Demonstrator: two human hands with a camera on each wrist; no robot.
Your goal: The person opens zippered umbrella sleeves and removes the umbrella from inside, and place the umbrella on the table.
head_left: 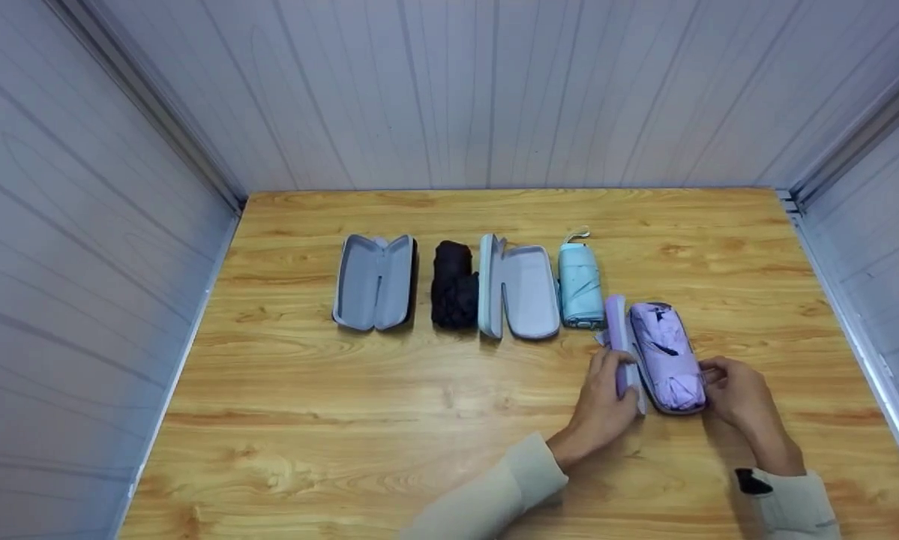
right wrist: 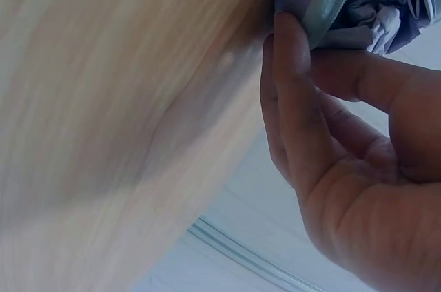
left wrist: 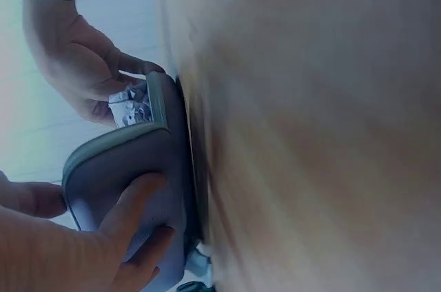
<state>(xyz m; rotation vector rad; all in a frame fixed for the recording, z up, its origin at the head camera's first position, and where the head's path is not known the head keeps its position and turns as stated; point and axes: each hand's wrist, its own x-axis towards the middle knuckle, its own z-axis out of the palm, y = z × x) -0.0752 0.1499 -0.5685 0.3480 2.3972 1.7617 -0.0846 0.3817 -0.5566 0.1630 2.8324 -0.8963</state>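
Note:
A purple zip case lies unfolded on the right of the table, a folded purple umbrella in its right half. Its lid half stands upright beside it. My left hand grips that lid, thumb on one side and fingers on the other; in the left wrist view the fingers lie along the lid's outer shell. With the fingertips my right hand holds the rim of the umbrella half. Close up, the thumb of the right hand sits by the zip edge, next to the crumpled umbrella fabric.
Further left, a light blue folded umbrella lies by an open pale case. Beyond are a black folded umbrella and an open grey-lined case. Panelled walls border the wooden table.

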